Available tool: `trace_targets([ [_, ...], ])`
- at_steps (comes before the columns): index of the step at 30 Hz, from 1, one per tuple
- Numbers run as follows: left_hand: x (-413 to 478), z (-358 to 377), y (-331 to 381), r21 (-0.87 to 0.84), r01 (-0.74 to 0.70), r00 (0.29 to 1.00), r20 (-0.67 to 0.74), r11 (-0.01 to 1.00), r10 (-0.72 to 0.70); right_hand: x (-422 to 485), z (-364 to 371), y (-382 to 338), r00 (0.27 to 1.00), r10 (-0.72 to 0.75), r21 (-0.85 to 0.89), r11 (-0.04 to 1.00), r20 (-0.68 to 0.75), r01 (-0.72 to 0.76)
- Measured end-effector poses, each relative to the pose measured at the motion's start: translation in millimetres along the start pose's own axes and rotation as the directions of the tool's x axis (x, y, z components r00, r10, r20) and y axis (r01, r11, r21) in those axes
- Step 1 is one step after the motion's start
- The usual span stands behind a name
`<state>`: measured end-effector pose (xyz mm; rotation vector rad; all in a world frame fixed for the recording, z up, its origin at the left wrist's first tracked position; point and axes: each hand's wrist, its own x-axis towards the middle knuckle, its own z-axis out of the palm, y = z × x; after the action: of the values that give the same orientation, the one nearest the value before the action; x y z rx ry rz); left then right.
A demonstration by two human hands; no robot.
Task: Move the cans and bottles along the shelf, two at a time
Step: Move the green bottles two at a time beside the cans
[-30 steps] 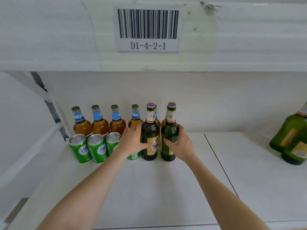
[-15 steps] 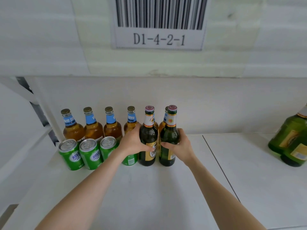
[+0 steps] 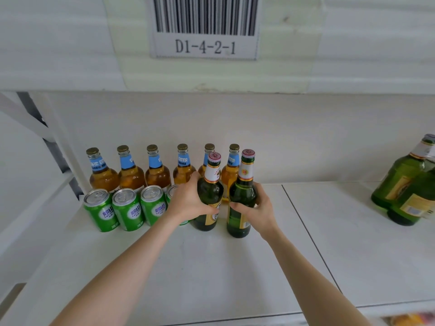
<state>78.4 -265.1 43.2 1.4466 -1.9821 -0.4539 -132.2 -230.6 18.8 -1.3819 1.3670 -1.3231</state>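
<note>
Two dark green bottles stand upright near the middle of the white shelf (image 3: 211,267). My left hand (image 3: 188,203) grips the left green bottle (image 3: 210,184), which has a white neck label. My right hand (image 3: 256,208) grips the right green bottle (image 3: 242,191), which has a yellow neck label. Behind them runs a row of several amber bottles (image 3: 131,175) with blue neck labels. Several green cans (image 3: 126,209) stand in front of that row at the left; my left hand partly hides one of them.
Two large green bottles (image 3: 409,194) stand at the far right of the shelf. The shelf above carries a barcode label (image 3: 204,27) marked D1-4-2-1. A white slanted frame (image 3: 54,142) borders the shelf on the left. A seam (image 3: 308,234) crosses the shelf right of my hands.
Both hands have closed around the two green bottles, and the right bottle has come slightly away from the left one, toward the front. The camera has moved closer.
</note>
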Motion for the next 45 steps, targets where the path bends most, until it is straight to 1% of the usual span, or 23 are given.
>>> trace_targets([
  [3, -10.8, 0.9, 1.8, -0.026, 0.016, 1.000, 0.021, 1.000, -0.016, -11.5, -5.2, 0.1, 1.000, 0.002, 0.005, 1.000, -0.013, -0.002],
  [6, -25.9, 0.3, 3.7, -0.107, 0.075, 0.997, 0.039, 0.991, -0.071, -24.7, -9.6, -0.1, 0.999, 0.009, 0.017, 1.000, -0.031, -0.009],
  [10, -48.0, 1.5, 5.9, -0.223, 0.160, 0.987, 0.026, 0.962, -0.158, -41.8, -17.1, -2.2, 0.998, 0.031, 0.033, 0.999, -0.047, -0.030],
  [14, -66.8, 5.3, 10.8, -0.328, 0.201, 0.978, 0.014, 0.923, -0.208, -56.8, -24.8, -5.3, 0.997, 0.056, 0.034, 0.998, -0.058, -0.054],
  [18, -84.8, 10.1, 15.7, -0.397, 0.225, 0.970, 0.003, 0.890, -0.244, -71.7, -33.1, -5.7, 0.995, 0.073, 0.048, 0.996, -0.070, -0.070],
  [21, -97.0, 14.3, 22.9, -0.460, 0.239, 0.965, 0.017, 0.856, -0.260, -82.1, -41.8, -7.3, 0.995, 0.074, 0.057, 0.996, -0.062, -0.071],
  [27, -116.9, 27.1, 44.5, -0.595, 0.276, 0.951, 0.057, 0.755, -0.303, -99.5, -64.0, -16.2, 0.997, 0.051, 0.079, 0.996, -0.059, -0.046],
  [36, -152.6, 49.9, 110.7, -0.598, 0.272, 0.952, 0.052, 0.754, -0.303, -141.1, -121.8, -24.1, 0.998, 0.027, 0.087, 0.996, -0.062, -0.022],
  [45, -197.7, 88.1, 183.7, -0.583, 0.284, 0.951, 0.069, 0.761, -0.302, -192.6, -200.5, -18.5, 0.997, 0.029, 0.034, 0.999, -0.071, -0.027],
])
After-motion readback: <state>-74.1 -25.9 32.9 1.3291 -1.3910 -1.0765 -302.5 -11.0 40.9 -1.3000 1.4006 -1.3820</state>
